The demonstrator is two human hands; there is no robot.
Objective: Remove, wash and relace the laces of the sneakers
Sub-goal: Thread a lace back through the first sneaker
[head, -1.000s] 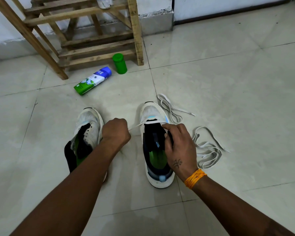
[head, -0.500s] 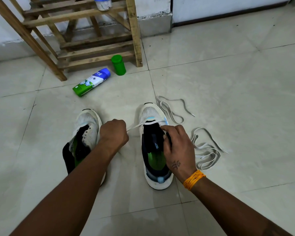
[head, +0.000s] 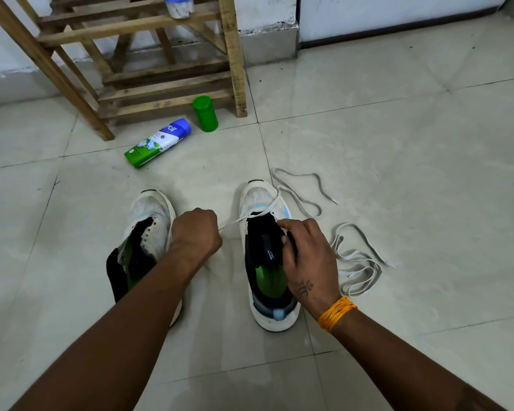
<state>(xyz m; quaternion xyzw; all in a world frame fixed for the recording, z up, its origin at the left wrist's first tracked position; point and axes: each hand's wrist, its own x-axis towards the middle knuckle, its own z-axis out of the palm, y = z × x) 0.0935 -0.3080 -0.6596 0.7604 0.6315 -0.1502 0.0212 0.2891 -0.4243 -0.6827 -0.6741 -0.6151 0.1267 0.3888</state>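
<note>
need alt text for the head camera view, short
A person's left hand pulls a flat white lace threaded through the right-hand white mesh sneaker while the right hand steadies its opening. A second, laceless white sneaker and a loose pile of lace lie on the pale tiled floor.

The lying green-and-blue bottle [head: 158,143] carries large white letters on its blue end, only partly legible. Small white print on the right sneaker's tongue [head: 270,248] is too small to read.

Just right of your left hand [head: 196,232] one sneaker [head: 261,203] is standing, the other sneaker [head: 149,221] left of it; a loose lace [head: 358,262] is lying right of your right hand [head: 307,256]; bottles [head: 158,142] are sitting beyond, before a rack [head: 166,81].
</note>
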